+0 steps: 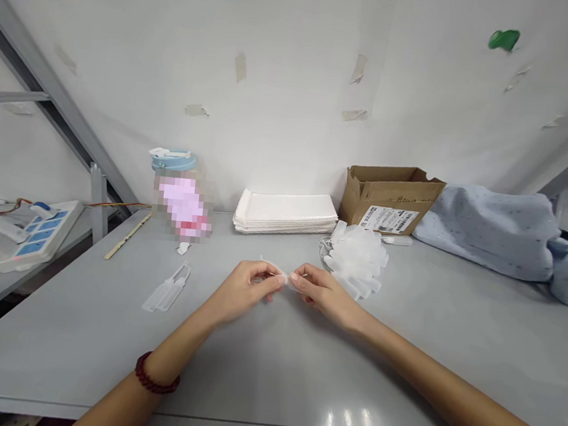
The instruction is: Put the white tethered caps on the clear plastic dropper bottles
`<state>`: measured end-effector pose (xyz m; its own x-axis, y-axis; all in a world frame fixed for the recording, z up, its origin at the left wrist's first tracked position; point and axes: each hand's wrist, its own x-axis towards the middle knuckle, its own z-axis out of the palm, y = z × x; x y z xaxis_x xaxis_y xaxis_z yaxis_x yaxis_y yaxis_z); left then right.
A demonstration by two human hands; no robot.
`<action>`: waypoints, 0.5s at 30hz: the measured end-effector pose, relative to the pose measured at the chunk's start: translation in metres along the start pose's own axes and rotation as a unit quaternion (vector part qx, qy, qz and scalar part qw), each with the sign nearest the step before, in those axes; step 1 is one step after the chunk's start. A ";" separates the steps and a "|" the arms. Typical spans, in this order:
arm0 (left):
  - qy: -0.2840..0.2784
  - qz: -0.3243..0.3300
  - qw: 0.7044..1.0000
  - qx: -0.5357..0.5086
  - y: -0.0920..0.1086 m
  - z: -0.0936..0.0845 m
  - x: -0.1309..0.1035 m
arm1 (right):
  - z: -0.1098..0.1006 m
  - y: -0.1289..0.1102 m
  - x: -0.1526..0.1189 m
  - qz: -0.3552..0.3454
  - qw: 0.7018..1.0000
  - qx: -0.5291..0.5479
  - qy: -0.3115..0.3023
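Note:
Over the middle of the grey table, my left hand and my right hand meet fingertip to fingertip. Both pinch a small translucent white plastic strap, whose thin end sticks up above my left fingers. Most of the piece is hidden behind the fingers. Just beyond my right hand lies a heap of translucent white plastic tags, some with thin loops. To the left of my left hand, a few similar tags with a looped strap lie flat on the table.
Along the wall stand a stack of white envelopes, an open cardboard box and a blue-lidded bottle, partly blurred. Light blue cloth lies at right. A thin stick and a power strip are at left.

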<state>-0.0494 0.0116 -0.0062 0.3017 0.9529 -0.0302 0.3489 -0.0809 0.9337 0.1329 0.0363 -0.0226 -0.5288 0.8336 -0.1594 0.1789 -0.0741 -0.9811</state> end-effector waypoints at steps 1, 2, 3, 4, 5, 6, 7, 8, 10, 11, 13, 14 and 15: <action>0.014 -0.003 1.000 -0.007 0.001 -0.002 0.000 | -0.001 0.000 0.000 -0.018 0.999 -0.026 0.008; 0.029 -0.008 0.999 -0.014 0.001 -0.003 0.001 | -0.002 0.000 0.000 -0.038 0.998 -0.055 0.017; 0.041 -0.016 0.999 -0.022 0.001 -0.005 0.001 | -0.003 -0.001 0.000 -0.060 0.994 -0.084 0.027; 0.047 -0.024 0.998 -0.030 0.001 -0.006 0.001 | -0.003 -0.002 0.000 -0.080 0.990 -0.110 0.038; 0.049 -0.033 0.998 -0.036 0.001 -0.007 0.002 | -0.003 -0.002 0.000 -0.099 0.986 -0.129 0.048; 0.046 -0.040 0.997 -0.040 0.000 -0.007 0.002 | -0.003 -0.003 0.000 -0.117 0.980 -0.146 0.060; 0.041 -0.044 0.997 -0.042 0.000 -0.007 0.002 | -0.003 -0.003 0.000 -0.135 0.975 -0.163 0.069; 0.036 -0.045 0.997 -0.044 -0.001 -0.007 0.002 | -0.003 -0.004 -0.001 -0.149 0.970 -0.174 0.078; 0.029 -0.040 0.998 -0.046 -0.001 -0.006 0.002 | -0.003 -0.004 -0.001 -0.163 0.966 -0.180 0.090; 0.023 -0.035 0.998 -0.044 -0.001 -0.006 0.001 | -0.003 -0.004 -0.002 -0.162 0.966 -0.177 0.092; 0.012 -0.025 0.999 -0.030 0.000 -0.006 -0.001 | -0.003 -0.002 -0.001 -0.151 0.971 -0.165 0.089; 0.009 -0.020 1.000 -0.019 -0.001 -0.005 -0.002 | -0.004 -0.001 -0.001 -0.142 0.974 -0.158 0.083; 0.011 -0.012 1.000 -0.004 -0.001 -0.004 -0.002 | -0.005 0.000 0.000 -0.132 0.977 -0.149 0.074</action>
<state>-0.0543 0.0106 -0.0056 0.2734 0.9609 -0.0451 0.3495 -0.0556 0.9353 0.1367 0.0394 -0.0225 -0.4673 0.8737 0.1350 0.2980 0.2994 -0.9064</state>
